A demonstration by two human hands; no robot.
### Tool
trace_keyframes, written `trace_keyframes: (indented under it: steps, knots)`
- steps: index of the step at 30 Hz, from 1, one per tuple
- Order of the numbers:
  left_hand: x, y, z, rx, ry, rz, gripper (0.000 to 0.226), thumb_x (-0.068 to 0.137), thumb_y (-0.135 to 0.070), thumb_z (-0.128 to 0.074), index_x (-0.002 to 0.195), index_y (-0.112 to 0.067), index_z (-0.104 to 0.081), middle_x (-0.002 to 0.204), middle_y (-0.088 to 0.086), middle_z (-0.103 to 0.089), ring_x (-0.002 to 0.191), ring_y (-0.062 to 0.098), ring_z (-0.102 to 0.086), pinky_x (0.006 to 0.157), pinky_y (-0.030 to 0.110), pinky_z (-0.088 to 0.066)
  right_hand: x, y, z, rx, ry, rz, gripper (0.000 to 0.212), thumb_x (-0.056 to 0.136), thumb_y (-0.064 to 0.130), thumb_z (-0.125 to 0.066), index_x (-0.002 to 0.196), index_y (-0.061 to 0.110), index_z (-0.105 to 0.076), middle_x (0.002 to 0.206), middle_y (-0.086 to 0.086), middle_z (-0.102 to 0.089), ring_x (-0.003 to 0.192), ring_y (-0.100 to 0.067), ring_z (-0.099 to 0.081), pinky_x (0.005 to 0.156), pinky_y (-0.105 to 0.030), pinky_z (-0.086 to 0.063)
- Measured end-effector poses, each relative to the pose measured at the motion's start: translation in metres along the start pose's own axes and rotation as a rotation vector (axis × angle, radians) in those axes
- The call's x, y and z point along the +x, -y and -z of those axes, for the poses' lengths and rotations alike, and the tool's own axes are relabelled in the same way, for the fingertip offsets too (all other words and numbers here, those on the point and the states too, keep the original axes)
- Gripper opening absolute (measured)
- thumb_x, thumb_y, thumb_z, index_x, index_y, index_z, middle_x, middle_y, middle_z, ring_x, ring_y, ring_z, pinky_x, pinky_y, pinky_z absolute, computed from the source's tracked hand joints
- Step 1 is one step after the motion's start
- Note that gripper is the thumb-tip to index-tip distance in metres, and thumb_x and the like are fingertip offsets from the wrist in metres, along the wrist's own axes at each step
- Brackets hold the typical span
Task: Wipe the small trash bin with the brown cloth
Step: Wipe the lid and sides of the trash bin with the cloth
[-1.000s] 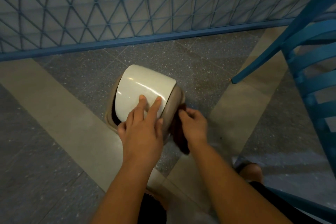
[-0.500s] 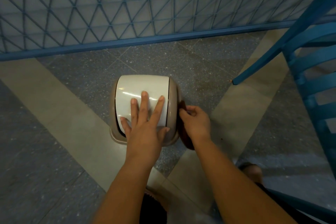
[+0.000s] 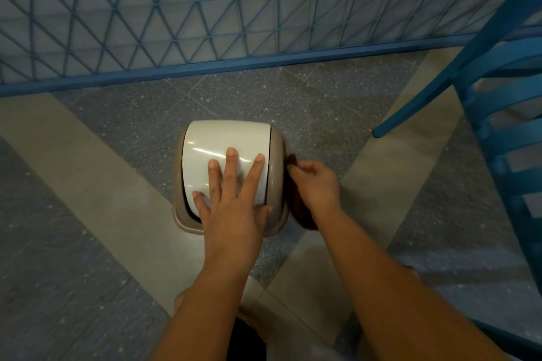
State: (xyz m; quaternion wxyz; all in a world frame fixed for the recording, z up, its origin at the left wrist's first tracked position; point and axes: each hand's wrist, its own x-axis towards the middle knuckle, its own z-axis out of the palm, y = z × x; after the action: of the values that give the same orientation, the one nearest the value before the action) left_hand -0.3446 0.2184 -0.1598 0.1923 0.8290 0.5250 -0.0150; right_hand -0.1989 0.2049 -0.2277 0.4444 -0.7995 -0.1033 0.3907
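Observation:
The small trash bin (image 3: 225, 138) stands on the floor in the middle of the view, with a cream swing lid in a tan rim. My left hand (image 3: 231, 202) lies flat on the lid with its fingers spread, holding the bin steady. My right hand (image 3: 316, 187) grips the brown cloth (image 3: 302, 214) and presses it against the bin's right side. Most of the cloth is hidden behind that hand and the rim.
A blue triangular lattice fence (image 3: 234, 9) with a blue base rail runs across the back. A blue slatted chair (image 3: 498, 114) stands at the right, one leg ending on the floor near the bin. The floor (image 3: 88, 184) has grey speckled and beige tiles.
The bin has turned from tilted to square with the view. My left hand has flattened and spread on the lid. My right hand with the cloth has slid along the bin's right side.

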Motion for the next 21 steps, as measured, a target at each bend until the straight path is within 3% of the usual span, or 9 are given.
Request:
trace_keyframes:
  steps: [5,13,18,21]
  knots:
    - [0.0,-0.001,-0.003,-0.02,-0.005,0.023,0.079,0.093,-0.04,-0.051,0.145,-0.05,0.007,0.155,-0.011,0.027,0.141,0.019,0.03,0.115,0.058,0.002,0.013,0.021,-0.007,-0.047,-0.019,-0.001,0.009,0.081,0.032,-0.066,0.086,0.026,-0.061,0.08,0.005,-0.063,0.077,-0.013,-0.059,0.07,-0.027,-0.044]
    - [-0.001,-0.004,-0.007,0.0,-0.045,0.024,0.08,0.092,-0.04,-0.051,0.144,-0.049,0.009,0.156,-0.008,0.024,0.143,0.022,0.025,0.116,0.055,0.001,-0.044,-0.022,0.004,-0.025,0.017,-0.044,0.012,0.08,0.027,-0.066,0.09,0.023,-0.062,0.086,0.006,-0.067,0.078,-0.009,-0.063,0.072,-0.028,-0.051]
    - [0.0,-0.004,-0.004,0.012,-0.034,0.03,0.081,0.092,-0.042,-0.051,0.144,-0.048,0.01,0.156,-0.007,0.025,0.144,0.023,0.024,0.117,0.051,0.002,-0.053,-0.03,0.017,-0.002,0.132,-0.071,0.016,0.081,0.014,-0.068,0.072,0.026,-0.063,0.077,0.004,-0.069,0.074,-0.015,-0.066,0.073,-0.029,-0.053]
    - [0.001,-0.002,-0.003,0.014,-0.046,0.023,0.08,0.091,-0.042,-0.053,0.145,-0.049,0.006,0.157,-0.008,0.021,0.144,0.023,0.021,0.117,0.052,0.003,-0.045,-0.017,0.029,0.089,0.027,-0.014,0.016,0.086,0.013,-0.064,0.078,0.027,-0.068,0.084,0.004,-0.071,0.073,-0.008,-0.063,0.073,-0.022,-0.048]
